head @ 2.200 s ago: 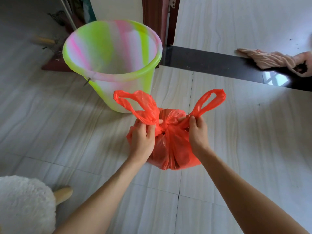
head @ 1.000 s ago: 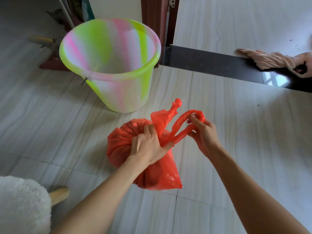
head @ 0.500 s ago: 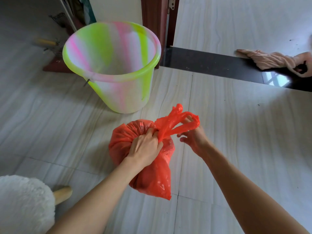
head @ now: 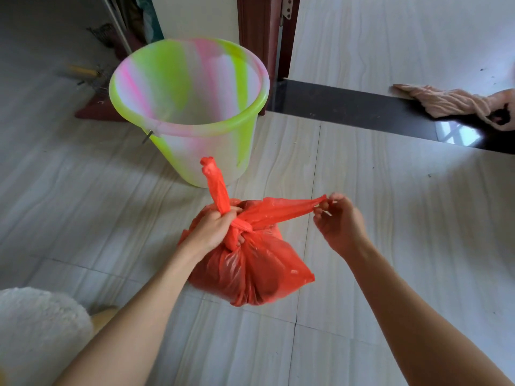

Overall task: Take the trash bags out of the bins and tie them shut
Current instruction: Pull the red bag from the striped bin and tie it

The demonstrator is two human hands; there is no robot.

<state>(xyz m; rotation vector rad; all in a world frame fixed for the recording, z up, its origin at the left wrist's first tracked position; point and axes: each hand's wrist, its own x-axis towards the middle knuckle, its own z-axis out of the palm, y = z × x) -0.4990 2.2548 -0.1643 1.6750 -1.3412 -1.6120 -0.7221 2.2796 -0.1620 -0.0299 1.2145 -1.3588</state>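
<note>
A full red plastic trash bag point(head: 259, 274) hangs above the tiled floor, out of the bin. Its two handles cross in a knot at the neck. My left hand point(head: 213, 231) grips the neck and one handle, which sticks straight up. My right hand point(head: 338, 221) pinches the tip of the other handle, stretched taut to the right. Behind the bag stands the green, pink and white bin point(head: 189, 112), with no bag in it.
A dark threshold strip point(head: 348, 110) and a brown door frame point(head: 259, 29) lie behind the bin. A pink cloth point(head: 451, 103) lies on the strip at the right. A white fluffy stool point(head: 36, 332) with a wooden leg is at the bottom left.
The handles were open loops, then got crossed and looped. Now my right hand has moved out to the right, pulling one handle taut, while the left handle stands upright from my left fist.
</note>
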